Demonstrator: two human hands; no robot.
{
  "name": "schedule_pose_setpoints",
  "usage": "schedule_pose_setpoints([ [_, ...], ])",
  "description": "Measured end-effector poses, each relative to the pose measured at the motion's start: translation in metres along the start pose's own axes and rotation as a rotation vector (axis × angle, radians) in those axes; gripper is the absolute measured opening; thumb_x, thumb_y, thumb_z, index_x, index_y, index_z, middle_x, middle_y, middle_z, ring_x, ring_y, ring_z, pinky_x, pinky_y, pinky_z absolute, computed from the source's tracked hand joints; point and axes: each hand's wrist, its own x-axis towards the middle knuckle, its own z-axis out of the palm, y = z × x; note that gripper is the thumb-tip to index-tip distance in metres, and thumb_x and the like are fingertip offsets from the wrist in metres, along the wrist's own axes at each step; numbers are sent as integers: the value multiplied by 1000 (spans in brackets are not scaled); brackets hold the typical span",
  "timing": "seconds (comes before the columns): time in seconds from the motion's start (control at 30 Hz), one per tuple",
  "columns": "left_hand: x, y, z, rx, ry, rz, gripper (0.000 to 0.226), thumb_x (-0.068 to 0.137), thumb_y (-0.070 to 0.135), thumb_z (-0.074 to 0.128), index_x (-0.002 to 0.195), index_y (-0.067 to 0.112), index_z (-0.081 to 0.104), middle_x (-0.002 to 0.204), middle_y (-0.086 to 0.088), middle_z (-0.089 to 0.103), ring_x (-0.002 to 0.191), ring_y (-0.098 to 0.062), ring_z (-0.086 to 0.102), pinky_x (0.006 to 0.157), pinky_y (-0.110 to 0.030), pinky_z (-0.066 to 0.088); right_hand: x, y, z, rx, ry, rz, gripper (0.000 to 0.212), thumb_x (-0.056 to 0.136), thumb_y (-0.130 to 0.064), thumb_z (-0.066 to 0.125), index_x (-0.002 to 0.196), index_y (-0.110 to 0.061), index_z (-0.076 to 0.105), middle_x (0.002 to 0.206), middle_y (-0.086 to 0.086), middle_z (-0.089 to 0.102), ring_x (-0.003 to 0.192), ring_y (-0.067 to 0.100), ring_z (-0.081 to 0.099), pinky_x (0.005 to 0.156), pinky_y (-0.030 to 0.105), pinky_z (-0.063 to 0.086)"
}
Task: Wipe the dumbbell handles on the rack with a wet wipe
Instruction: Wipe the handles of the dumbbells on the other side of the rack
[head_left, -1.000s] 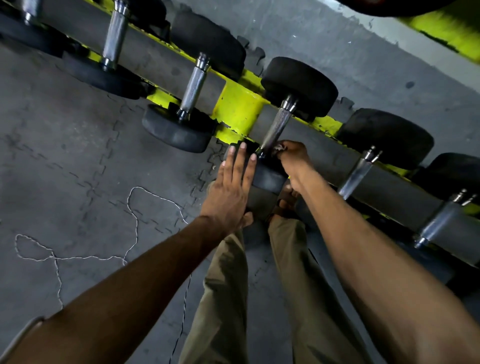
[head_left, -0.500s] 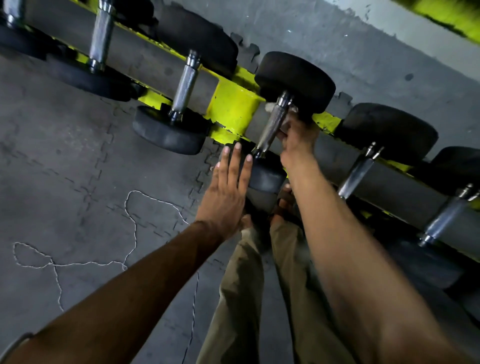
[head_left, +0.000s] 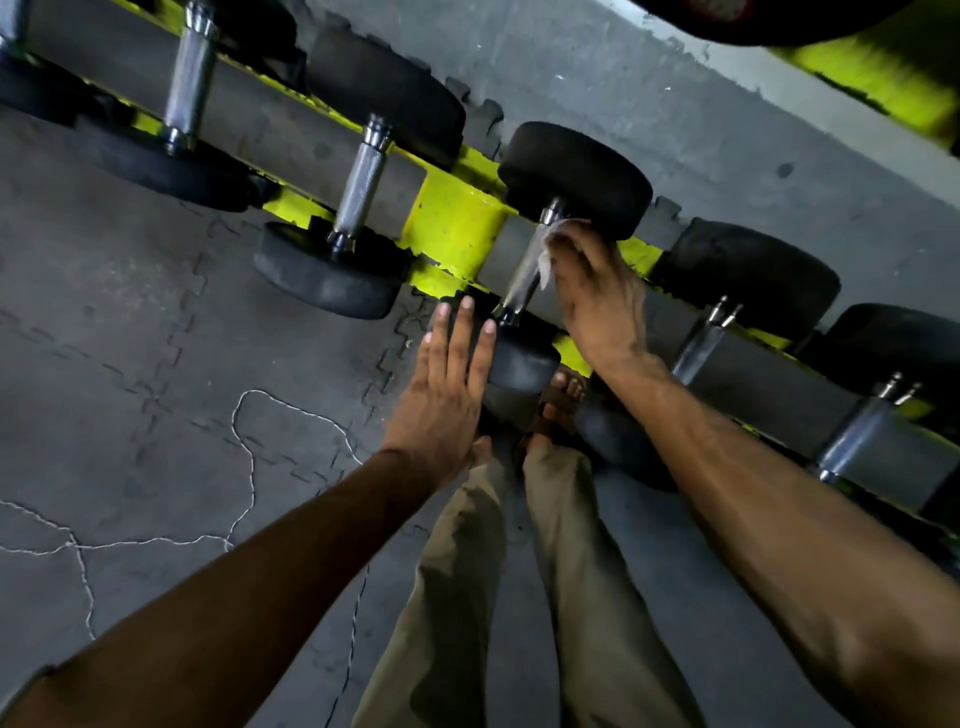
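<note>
handle (head_left: 525, 270) — shiny metal | heads (head_left: 576, 176) — matt rubber | rack (head_left: 452, 228) — glossy paint

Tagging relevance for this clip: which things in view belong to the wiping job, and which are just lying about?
In the job: wet wipe, held by the right hand against the dumbbell handle; left hand flat against that dumbbell's near head; neighbouring handle on the yellow rack.
Lying about: white string on the floor mats.
</note>
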Motion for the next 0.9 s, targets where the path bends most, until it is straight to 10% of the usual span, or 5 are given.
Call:
schedule_pose_setpoints([
  [0.13,0,1,-4,2,-17,5,117,95,54,53,156,-4,-27,163,-34,-29,155,-53,-16,126,-58,16,0,-4,-2,-129,-206,-342,41,92,-12,48,130,-22,59,146,-6,54,78,26,67,56,37,51],
  [0.3,1,3,-10,30,-31,2,120,95,58,53,156,-5,-28,161,-36,-31,154,-55,-17,126,-58,16,38,3,-30,-284,-185,-168,28,92,-19,54,118,-28,61,134,-15,59,84,21,69,55,32,43],
  [0.43,0,1,-11,32,-33,1,120,94,59,54,157,-5,-26,162,-36,-29,155,-54,-16,127,-58,16,37,-34,-32,-262,-570,-440,16,96,-24,49,104,-23,63,112,-2,65,87,30,70,54,33,38],
  [0.67,1,4,-11,46,-25,-4,128,90,64,57,155,-5,-30,162,-35,-29,155,-54,-14,126,-57,19,93,-79,-28,-424,-933,-190,28,97,-19,50,116,-12,70,126,8,66,121,30,61,95,39,48],
  [0.9,0,4,-11,32,-38,3,131,86,59,61,155,-5,-30,164,-36,-26,155,-55,-13,126,-58,18,79,-71,-45,-143,-1023,-266,15,87,-26,55,87,-21,69,78,3,66,89,32,69,69,35,54],
])
